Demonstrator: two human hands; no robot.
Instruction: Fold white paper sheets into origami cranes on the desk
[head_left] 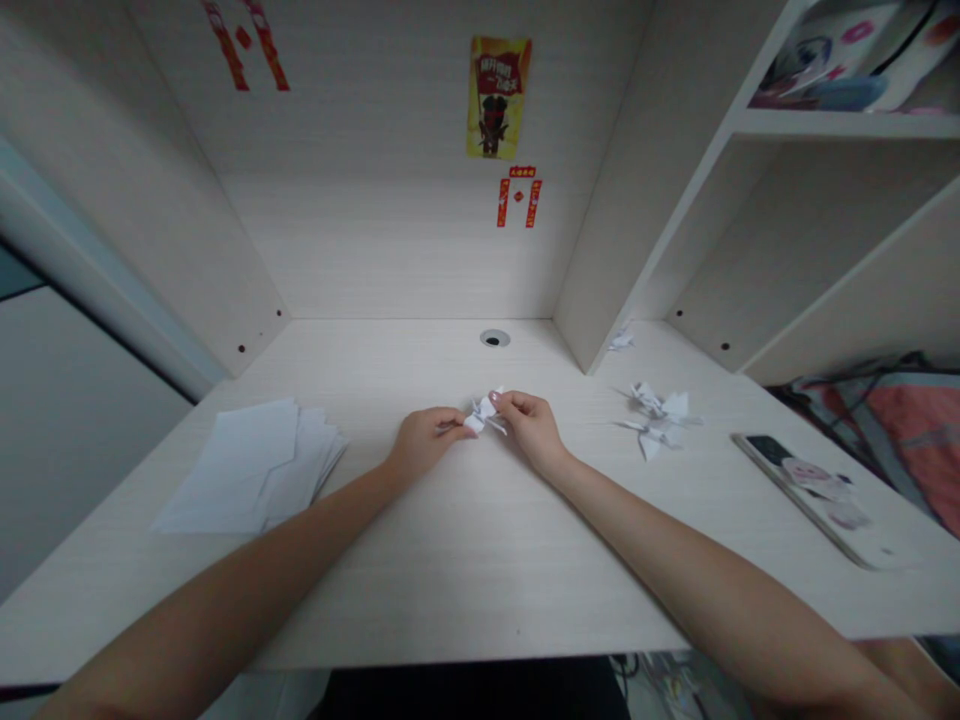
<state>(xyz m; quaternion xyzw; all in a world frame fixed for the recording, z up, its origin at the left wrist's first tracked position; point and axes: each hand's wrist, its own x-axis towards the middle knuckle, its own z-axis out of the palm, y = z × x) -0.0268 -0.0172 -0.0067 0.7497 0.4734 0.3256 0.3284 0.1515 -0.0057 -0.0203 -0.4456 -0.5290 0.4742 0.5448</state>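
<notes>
A small folded white paper figure (482,412) is held low over the middle of the pale wooden desk (480,560). My left hand (426,440) pinches its left end with closed fingers. My right hand (531,424) pinches its right side, fingers curled round it. Both forearms reach in from the near edge. A pile of finished white paper figures (658,417) lies to the right of my right hand. One more small paper figure (621,340) sits further back by the shelf upright.
A stack of white paper sheets (255,465) lies at the left. A phone in a patterned case (817,490) rests at the right. A cable hole (494,338) is at the back. Shelf panels rise at the right, stickers on the back wall.
</notes>
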